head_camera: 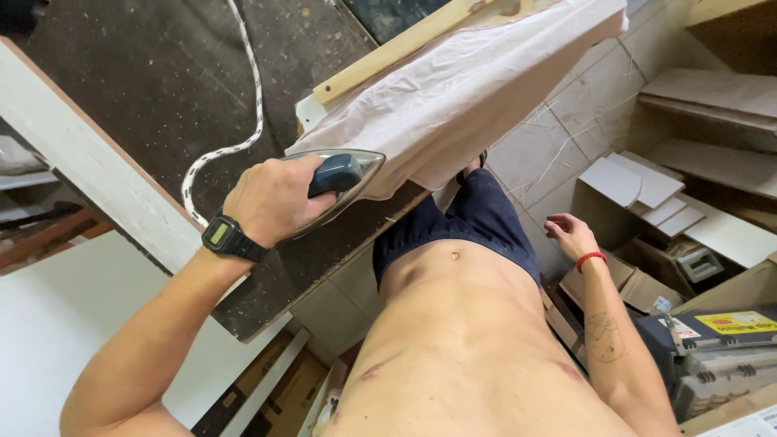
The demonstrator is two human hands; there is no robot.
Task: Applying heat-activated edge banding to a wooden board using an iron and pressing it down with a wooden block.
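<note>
Pale pink cloth (477, 89) drapes over the dark scorched board (324, 259), hanging off toward 3 o'clock. My left hand (271, 198) is clamped around the blue handle of the iron (344, 182), soleplate at the cloth's 7 o'clock edge. My right hand (571, 235) hangs free at 4 o'clock, fingers loosely apart, holding nothing.

Risk: iron sits at the board's near edge, so a slip drops it toward my bare legs. Braided cord (243, 105) trails to 11 o'clock and could snag.

Room: tiled floor (566, 121), cardboard boxes (647, 283) and wood offcuts (639, 182) at 3 o'clock.
</note>
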